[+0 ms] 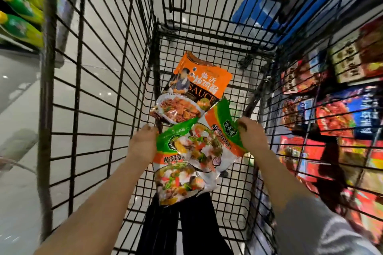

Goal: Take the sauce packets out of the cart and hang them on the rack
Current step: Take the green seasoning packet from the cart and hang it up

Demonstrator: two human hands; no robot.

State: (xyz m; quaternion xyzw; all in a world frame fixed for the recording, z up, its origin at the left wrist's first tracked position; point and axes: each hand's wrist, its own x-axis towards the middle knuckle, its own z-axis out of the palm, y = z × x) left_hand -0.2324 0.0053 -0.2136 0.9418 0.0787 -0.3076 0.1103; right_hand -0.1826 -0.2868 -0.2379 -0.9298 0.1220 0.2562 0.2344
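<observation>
Wire cart walls point(99, 93) hemming both sides

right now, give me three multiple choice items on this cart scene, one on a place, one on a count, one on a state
1. Where is the orange sauce packet?
A. hung on a rack
B. inside the wire cart, beyond the hands
C. on the floor outside the cart

2. How many green-topped sauce packets are the hands holding?
A. two
B. four
C. none

3. What is the right hand doing?
A. hanging open and idle
B. gripping the cart's wall
C. pinching the top of a green-topped packet

Answers:
1 B: the orange packet shows between the cart's wire walls, past both hands.
2 A: one green-topped packet hangs from the left hand, and the other is at the right hand.
3 C: its fingers close on that packet's green top edge.
</observation>
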